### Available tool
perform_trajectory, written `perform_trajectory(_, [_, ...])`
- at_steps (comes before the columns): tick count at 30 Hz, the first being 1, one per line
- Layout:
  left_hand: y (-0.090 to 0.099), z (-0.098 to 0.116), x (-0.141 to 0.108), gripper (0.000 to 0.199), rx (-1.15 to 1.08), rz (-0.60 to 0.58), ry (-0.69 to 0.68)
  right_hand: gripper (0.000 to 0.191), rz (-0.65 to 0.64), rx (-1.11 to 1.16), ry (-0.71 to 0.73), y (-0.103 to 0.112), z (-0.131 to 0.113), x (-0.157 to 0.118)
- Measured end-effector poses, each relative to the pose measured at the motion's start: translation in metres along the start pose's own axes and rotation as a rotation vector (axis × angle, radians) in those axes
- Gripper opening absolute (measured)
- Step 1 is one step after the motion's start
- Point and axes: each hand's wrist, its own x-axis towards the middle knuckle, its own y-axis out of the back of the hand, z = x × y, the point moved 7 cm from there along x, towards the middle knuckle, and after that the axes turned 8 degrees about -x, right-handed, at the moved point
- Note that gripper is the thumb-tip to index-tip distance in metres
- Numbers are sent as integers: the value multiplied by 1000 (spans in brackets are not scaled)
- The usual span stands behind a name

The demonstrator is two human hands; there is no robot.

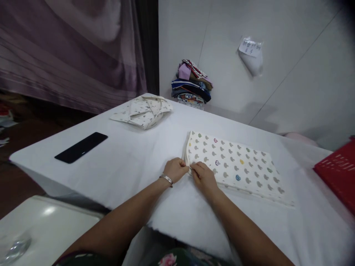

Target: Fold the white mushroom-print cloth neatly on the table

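Note:
A folded white cloth (pixel 230 160) printed with small mushrooms, mostly grey with a few coloured ones, lies flat on the white-covered table (pixel 133 159). Its layered left end shows several stacked edges. My left hand (pixel 175 169), with a silver bracelet at the wrist, pinches at the near-left corner of those layers. Close beside it, my right hand (pixel 203 176) has its thumb and fingers closed on the same corner, resting partly over the cloth's near edge. The fingertips of both hands almost meet there.
A crumpled patterned white cloth (pixel 148 111) lies at the far left, with a black phone (pixel 81 147) nearer. Folded fabrics (pixel 192 83) are stacked by the wall. A red basket (pixel 338 173) stands at the right, a white stool (pixel 47 229) at lower left.

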Motion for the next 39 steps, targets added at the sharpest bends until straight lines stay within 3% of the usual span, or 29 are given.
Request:
perform_trajectory(14, [1, 0, 1, 12, -6, -6, -7, 17, -45, -77, 33, -7, -3, -1])
perform_trajectory(21, [5, 5, 2, 45, 28, 16, -76, 19, 21, -16, 30, -4, -4, -1])
perform_trajectory(24, [7, 4, 4, 50, 41, 35, -55, 19, 38, -21, 39, -3, -5, -1])
perform_trajectory(28, [11, 2, 7, 46, 46, 53, -35, 21, 70, -33, 40, 0, -5, -1])
perform_trajectory(33, [22, 3, 7, 26, 205, 92, -50, 21, -23, -102, 82, -8, -9, -1])
perform_trajectory(39, [19, 1, 5, 32, 312, 17, -55, 21, -10, -62, 40, -9, -5, -1])
